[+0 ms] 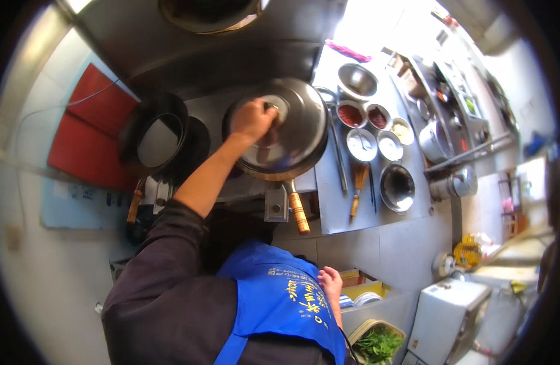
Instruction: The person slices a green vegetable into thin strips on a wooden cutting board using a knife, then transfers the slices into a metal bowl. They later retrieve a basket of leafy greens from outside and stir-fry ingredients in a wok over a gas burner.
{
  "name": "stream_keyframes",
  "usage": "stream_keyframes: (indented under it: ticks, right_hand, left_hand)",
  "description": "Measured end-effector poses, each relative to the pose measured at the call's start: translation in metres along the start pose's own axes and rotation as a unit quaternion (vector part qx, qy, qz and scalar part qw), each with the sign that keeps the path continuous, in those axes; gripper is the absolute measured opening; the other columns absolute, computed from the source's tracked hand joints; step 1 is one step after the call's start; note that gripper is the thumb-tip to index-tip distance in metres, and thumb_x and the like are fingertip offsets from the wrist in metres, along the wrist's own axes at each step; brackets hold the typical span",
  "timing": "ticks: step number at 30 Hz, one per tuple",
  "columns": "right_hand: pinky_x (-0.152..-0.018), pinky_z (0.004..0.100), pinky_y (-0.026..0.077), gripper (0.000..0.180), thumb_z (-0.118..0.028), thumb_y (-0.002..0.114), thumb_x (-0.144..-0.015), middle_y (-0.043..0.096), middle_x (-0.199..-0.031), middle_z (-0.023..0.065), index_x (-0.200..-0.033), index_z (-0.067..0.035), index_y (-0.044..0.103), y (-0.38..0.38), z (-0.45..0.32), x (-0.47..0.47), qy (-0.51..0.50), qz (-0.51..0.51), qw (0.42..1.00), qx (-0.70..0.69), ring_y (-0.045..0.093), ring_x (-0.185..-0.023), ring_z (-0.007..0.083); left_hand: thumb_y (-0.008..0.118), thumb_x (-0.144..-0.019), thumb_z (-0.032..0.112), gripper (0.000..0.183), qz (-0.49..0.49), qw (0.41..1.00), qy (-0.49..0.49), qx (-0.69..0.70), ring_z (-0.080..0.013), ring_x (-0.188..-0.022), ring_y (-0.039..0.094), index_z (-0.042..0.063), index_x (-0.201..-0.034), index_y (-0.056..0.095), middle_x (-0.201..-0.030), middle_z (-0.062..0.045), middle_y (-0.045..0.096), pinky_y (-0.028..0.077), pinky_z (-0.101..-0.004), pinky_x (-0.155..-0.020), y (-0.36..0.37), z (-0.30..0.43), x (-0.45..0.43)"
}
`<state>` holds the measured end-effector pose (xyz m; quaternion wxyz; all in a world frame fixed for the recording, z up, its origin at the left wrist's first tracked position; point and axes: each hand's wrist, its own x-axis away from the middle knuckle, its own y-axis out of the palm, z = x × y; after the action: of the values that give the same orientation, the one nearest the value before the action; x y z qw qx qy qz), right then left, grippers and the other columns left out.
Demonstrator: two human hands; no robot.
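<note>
A large round metal lid [303, 123] covers a wok with a ringed wooden handle [298, 213] on the stove. The fingers of my left hand [255, 119] are closed around the knob at the middle of this lid. My right hand [331, 280] hangs low beside the blue apron [280, 296], fingers loosely curled, and nothing shows in it. To the left of the lidded wok stands a second dark wok [158, 141] with a wooden handle.
On the metal counter [334, 214] at the right are a steel bowl [357, 81], several seasoning bowls, a bamboo brush [358, 187] and a metal strainer or bowl [397, 188]. Below stands a basket of green leaves [379, 343]. A red board [86, 132] leans at the left wall.
</note>
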<state>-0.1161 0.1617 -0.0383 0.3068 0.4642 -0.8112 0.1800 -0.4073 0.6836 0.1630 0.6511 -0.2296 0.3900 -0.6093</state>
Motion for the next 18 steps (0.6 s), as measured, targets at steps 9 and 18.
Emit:
stream_keyframes:
  ticks: [9,18]
  right_hand:
    - [-0.068,0.022,0.051,0.038,-0.018,0.072,-0.104,0.073,-0.113,0.0053,-0.139,-0.003,0.063,0.077,-0.007,0.052,0.004,-0.156,0.988,-0.002,0.066,-0.087,0.0077]
    - [-0.066,0.0253,0.05,0.056,-0.037,0.057,-0.113,0.07,-0.105,0.0053,-0.156,-0.001,0.047,0.123,-0.024,0.088,0.177,-0.34,0.914,-0.135,0.065,-0.081,0.0113]
  left_hand:
    - [0.068,-0.108,0.028,0.04,0.109,0.82,-0.127,0.547,-0.0169,-0.096,0.071,0.003,-0.14,0.068,-0.113,-0.007,0.075,0.058,-0.0334,-0.085,-0.162,-0.071,0.162]
    - [0.058,-0.109,0.024,0.044,-0.136,0.595,-0.434,0.663,-0.0289,-0.136,0.059,0.005,-0.149,0.056,-0.147,-0.011,0.063,0.046,-0.0482,-0.117,-0.089,-0.102,0.45]
